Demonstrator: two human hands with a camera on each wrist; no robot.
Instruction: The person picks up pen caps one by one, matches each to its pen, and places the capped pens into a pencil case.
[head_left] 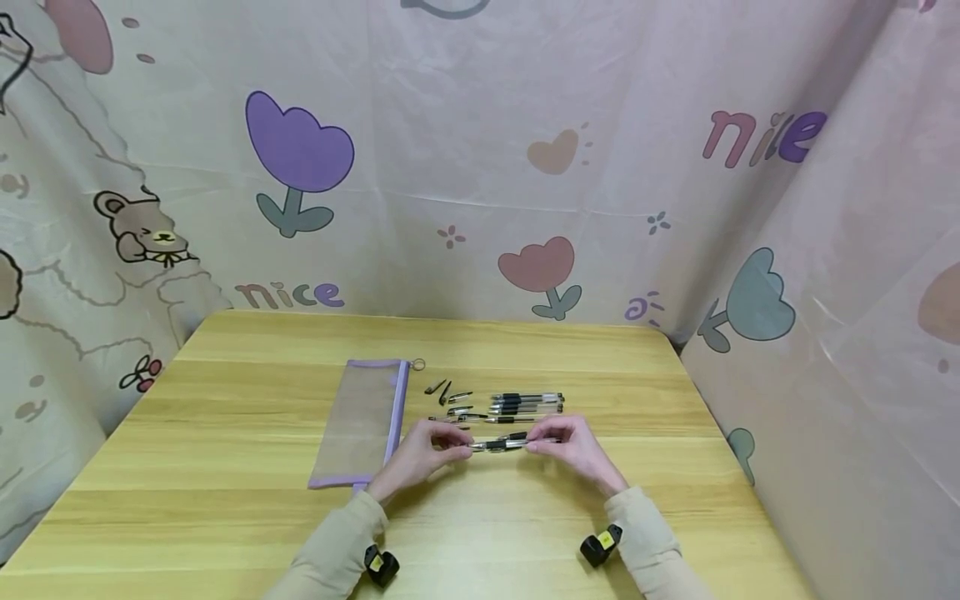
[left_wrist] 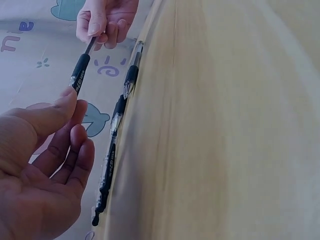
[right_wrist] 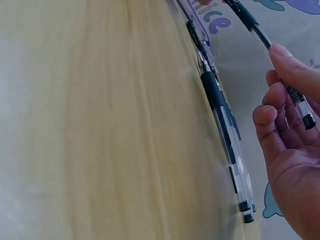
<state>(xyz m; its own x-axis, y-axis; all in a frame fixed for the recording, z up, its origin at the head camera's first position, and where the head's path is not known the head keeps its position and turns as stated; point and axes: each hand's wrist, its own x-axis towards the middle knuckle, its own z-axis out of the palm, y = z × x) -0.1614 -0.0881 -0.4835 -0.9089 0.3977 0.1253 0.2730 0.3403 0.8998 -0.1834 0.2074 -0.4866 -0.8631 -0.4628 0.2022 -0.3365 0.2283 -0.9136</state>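
A clear-barrelled gel pen [head_left: 495,446] with a black grip is held level between both hands above the near side of the table. My left hand [head_left: 420,458] pinches its left end between thumb and forefinger, the other fingers loosely bent. Thumb and fingers of my right hand [head_left: 576,450] grip the clear barrel near its black end plug, which sticks out past the fingers in the right wrist view. Just beyond the hands, several similar pens [head_left: 525,408] lie side by side on the table. Small black pen caps [head_left: 460,397] are scattered left of that row.
A see-through pouch [head_left: 356,421] with purple edging and a zip lies flat on the wooden table [head_left: 225,467], left of the pens. A small ring [head_left: 418,364] is at its upper corner. Printed curtains [head_left: 420,167] hang behind and beside the table.
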